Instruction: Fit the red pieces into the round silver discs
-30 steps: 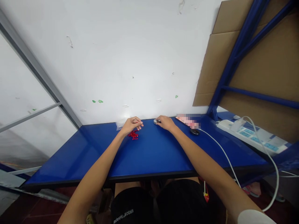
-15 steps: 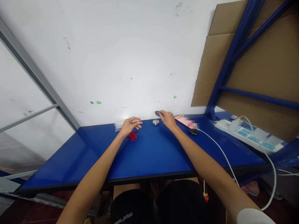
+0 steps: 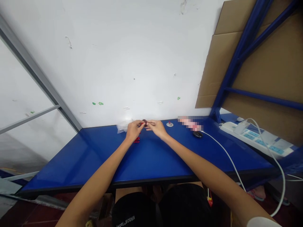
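Above the back part of the blue table, my left hand (image 3: 133, 130) and my right hand (image 3: 157, 128) meet, fingertips almost touching. Between them is a small dark disc (image 3: 144, 121), pinched by the fingers of both hands and partly covered by them. Some red cord (image 3: 136, 140) lies below my left hand, and a bit of red also shows by its fingertips. Right of my right hand sits a flat silvery disc (image 3: 169, 125) with a small red piece standing on it. Behind my left hand is a clear plastic bag (image 3: 121, 126).
Farther right on the table (image 3: 151, 164) are a black round piece (image 3: 197, 134) and a blurred-out pinkish phone (image 3: 189, 123) with a white cable (image 3: 224, 149). A white power strip (image 3: 255, 138) lies at the right edge, near a blue metal frame (image 3: 233, 66). The white wall stands behind.
My right hand has moved left with the dark disc and joined my left hand, whose fingers have closed. The silver cylinder is out of sight; a silvery disc with a red piece now shows farther right.
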`<move>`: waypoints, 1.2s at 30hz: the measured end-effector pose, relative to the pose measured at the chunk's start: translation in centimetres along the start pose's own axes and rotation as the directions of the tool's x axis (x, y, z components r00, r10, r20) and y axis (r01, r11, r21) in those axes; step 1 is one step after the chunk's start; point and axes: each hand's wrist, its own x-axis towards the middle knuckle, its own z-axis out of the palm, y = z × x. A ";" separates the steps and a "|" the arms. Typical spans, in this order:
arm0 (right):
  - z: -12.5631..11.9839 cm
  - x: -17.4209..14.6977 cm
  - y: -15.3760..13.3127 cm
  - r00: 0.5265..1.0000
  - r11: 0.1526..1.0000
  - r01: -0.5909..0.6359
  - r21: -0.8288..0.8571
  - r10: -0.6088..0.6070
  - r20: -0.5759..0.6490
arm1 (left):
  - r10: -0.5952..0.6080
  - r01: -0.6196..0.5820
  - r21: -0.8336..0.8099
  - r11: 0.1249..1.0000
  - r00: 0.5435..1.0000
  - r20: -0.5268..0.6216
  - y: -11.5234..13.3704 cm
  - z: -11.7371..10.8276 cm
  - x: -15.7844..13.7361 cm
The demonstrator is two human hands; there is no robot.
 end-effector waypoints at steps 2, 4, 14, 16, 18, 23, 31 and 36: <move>-0.1 -0.1 -0.1 1.000 1.000 0.012 -0.002 -0.012 0.015 | 0.006 -0.006 0.039 0.999 1.000 -0.003 -0.2 0.0 0.0; -0.2 -0.2 -0.1 0.999 1.000 0.027 0.001 -0.027 0.027 | 0.007 -0.006 0.074 0.997 1.000 -0.012 -0.2 -0.1 0.0; -0.3 -0.4 0.0 0.992 0.988 0.127 -0.091 -0.129 -0.011 | -0.119 0.131 -0.172 0.976 0.990 0.081 -0.1 -0.3 0.0; -0.4 -0.4 -0.1 0.991 0.985 0.134 -0.104 -0.136 -0.013 | -0.118 0.142 -0.233 0.962 0.986 0.117 -0.4 -0.2 0.2; -0.7 -0.4 -0.3 0.990 0.983 0.140 -0.119 -0.142 -0.009 | -0.126 0.178 -0.331 0.927 0.977 0.172 -0.6 -0.1 0.4; -1.3 -0.6 -0.9 0.989 0.977 0.147 -0.151 -0.149 0.000 | -0.098 0.237 -0.453 0.859 0.946 0.309 -0.4 -0.5 0.8; -1.1 -0.9 -1.3 0.979 0.950 0.203 -0.238 -0.201 0.032 | -0.035 0.187 -0.371 0.910 0.924 0.380 0.1 -1.2 0.7; -1.2 -0.8 -1.2 0.984 0.958 0.179 -0.226 -0.172 0.048 | -0.012 0.142 -0.337 0.931 0.933 0.361 0.4 -1.0 0.4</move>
